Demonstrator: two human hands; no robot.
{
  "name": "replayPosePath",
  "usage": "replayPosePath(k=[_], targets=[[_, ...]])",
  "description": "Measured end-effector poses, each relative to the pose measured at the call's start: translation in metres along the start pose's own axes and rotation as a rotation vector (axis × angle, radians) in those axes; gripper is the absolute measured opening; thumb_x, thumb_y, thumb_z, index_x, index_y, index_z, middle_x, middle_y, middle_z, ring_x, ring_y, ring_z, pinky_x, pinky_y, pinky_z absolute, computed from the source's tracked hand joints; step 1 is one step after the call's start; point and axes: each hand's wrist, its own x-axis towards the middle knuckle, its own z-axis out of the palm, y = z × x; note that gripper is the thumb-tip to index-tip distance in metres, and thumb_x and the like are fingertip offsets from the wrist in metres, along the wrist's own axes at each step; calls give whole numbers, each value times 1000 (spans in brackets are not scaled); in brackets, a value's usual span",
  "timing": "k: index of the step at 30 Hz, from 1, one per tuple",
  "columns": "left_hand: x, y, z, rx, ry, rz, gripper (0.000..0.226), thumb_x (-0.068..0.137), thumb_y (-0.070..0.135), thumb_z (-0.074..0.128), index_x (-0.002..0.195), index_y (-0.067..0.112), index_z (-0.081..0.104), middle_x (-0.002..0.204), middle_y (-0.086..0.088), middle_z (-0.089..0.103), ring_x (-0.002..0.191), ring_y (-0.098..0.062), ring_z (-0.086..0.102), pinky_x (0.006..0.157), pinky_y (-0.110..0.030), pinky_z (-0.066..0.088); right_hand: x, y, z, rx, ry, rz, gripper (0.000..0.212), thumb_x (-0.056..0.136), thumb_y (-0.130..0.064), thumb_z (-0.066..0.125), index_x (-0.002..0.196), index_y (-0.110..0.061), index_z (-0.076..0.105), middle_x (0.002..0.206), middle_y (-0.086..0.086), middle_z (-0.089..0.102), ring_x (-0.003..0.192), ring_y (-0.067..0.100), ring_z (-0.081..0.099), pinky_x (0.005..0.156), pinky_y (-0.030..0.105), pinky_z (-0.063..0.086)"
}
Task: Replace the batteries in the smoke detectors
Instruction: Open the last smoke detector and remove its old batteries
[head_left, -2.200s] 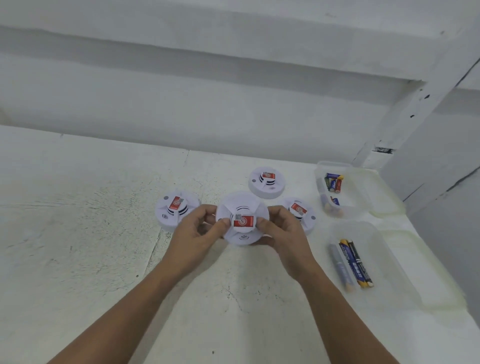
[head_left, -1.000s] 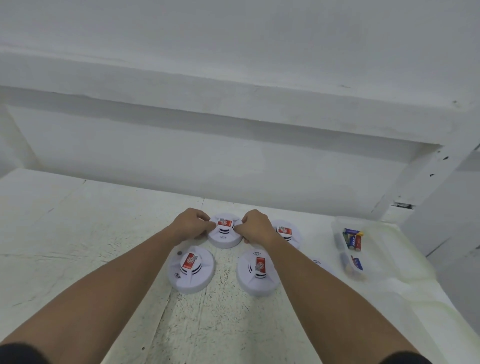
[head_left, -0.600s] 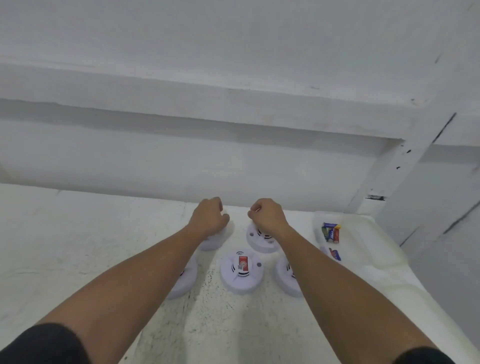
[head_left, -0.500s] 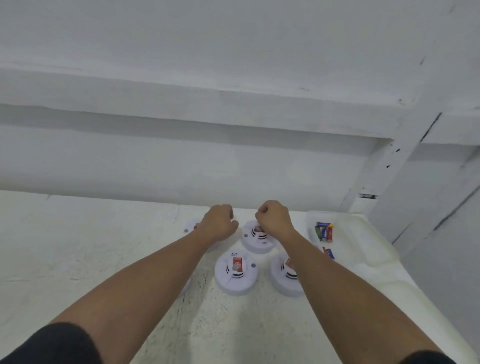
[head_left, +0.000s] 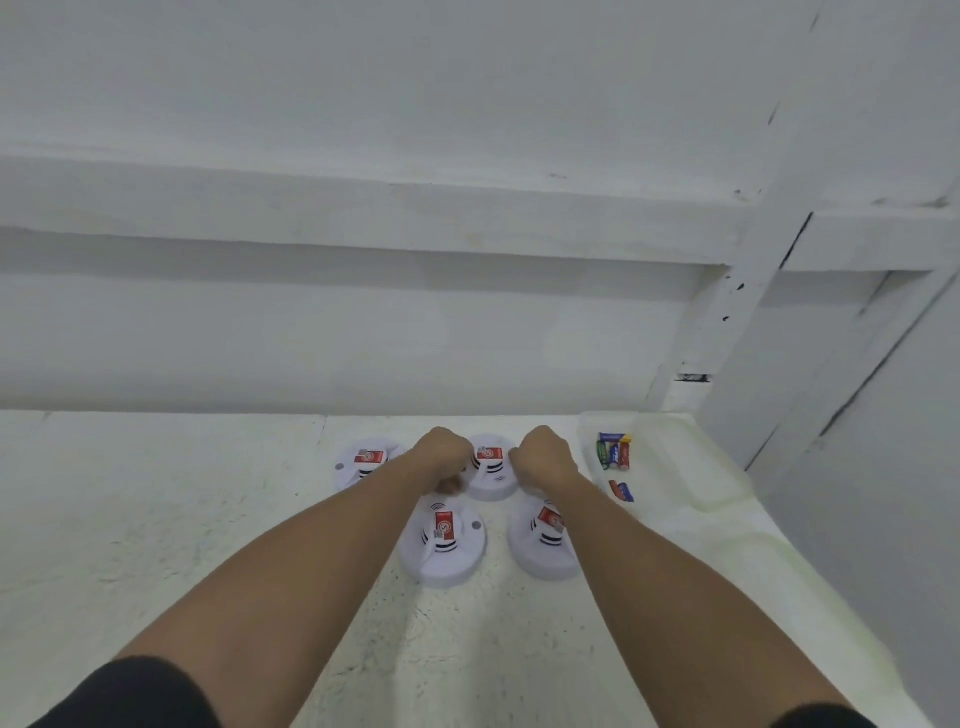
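Four round white smoke detectors with red labels lie on the white table (head_left: 156, 519). My left hand (head_left: 442, 458) and my right hand (head_left: 543, 457) sit at the left and right rims of the far-middle smoke detector (head_left: 491, 470), fingers curled down around its sides. The fingertips are hidden under the hands. Another detector (head_left: 362, 462) lies to the far left. Closer to me are the near-middle detector (head_left: 444, 545) and the near-right detector (head_left: 540, 545), which my right forearm partly covers.
A clear plastic tub (head_left: 670, 447) stands at the right by the wall, with several coloured batteries (head_left: 615, 452) inside. A second clear tray (head_left: 753, 571) lies nearer along the table's right edge. A white wall rises just behind the detectors.
The detector I held near me now lies on the table at near-middle. Both hands have reached forward to the far-middle detector. The view has tilted up toward the wall.
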Motion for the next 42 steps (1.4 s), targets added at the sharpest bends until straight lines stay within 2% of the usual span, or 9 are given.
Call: replayPosePath(k=[6, 9, 14, 20, 25, 29, 33, 36, 42], targets=[[-20, 9, -5, -401, 35, -13, 19, 97, 22, 46, 99, 5, 55, 85, -12, 55, 71, -24, 55, 63, -31, 49, -6, -8, -9, 380, 64, -9, 37, 82, -4, 49, 55, -16, 26, 54, 3, 28, 57, 22, 35, 58, 29, 30], [-29, 12, -5, -396, 140, 109, 23, 97, 28, 45, 83, 10, 47, 85, -12, 52, 74, -27, 53, 68, -34, 46, -16, -5, -12, 551, 140, -21, 32, 81, -7, 50, 56, -16, 32, 57, 3, 33, 64, 23, 39, 60, 33, 39], [-64, -4, -2, -218, 320, 291, 27, 90, 43, 55, 98, 18, 48, 91, -7, 62, 77, -21, 63, 68, -36, 52, -50, 1, -15, 817, 183, -27, 27, 90, -32, 57, 73, -11, 52, 89, 17, 67, 86, 33, 67, 81, 48, 57], [-124, -46, 8, -199, 360, 551, 18, 88, 34, 63, 105, 28, 62, 87, -2, 67, 75, -11, 66, 66, -28, 56, -115, 17, -17, 975, 131, -29, 28, 91, -30, 61, 74, -11, 49, 83, 9, 60, 83, 19, 64, 77, 34, 59], [-158, -106, 24, -344, 238, 614, 31, 72, 38, 74, 101, 30, 68, 101, -3, 56, 102, -12, 63, 92, -22, 50, -159, 47, -4, 890, 61, -53, 16, 80, -9, 68, 68, -17, 63, 76, 5, 65, 76, 18, 60, 80, 48, 55], [-170, -139, 36, -439, 186, 600, 29, 63, 37, 80, 91, 34, 72, 97, -5, 56, 104, -21, 63, 96, -31, 49, -184, 66, 9, 750, 20, -48, 14, 78, -3, 68, 77, -17, 69, 81, -1, 70, 83, 14, 65, 73, 32, 55], [-176, -157, 41, -503, 119, 547, 38, 59, 8, 88, 90, 23, 73, 95, -2, 57, 113, -13, 61, 99, -31, 48, -200, 79, 24, 590, 27, -122, 19, 81, -4, 65, 89, -21, 70, 98, -4, 64, 90, 2, 61, 73, 14, 46], [-177, -165, 40, -460, 93, 535, 50, 54, 7, 89, 96, 27, 71, 97, 5, 58, 109, -11, 63, 98, -27, 48, -207, 82, 27, 561, 37, -198, 26, 82, 0, 63, 90, -25, 68, 103, -3, 57, 90, -5, 58, 72, 9, 48], [-183, -164, 32, -196, 29, 532, 76, 57, 20, 91, 125, 23, 59, 120, 10, 54, 112, -1, 58, 101, -22, 45, -211, 88, 29, 349, 57, -390, 26, 80, -2, 65, 99, -20, 71, 101, -5, 51, 96, 4, 55, 81, 23, 53]])
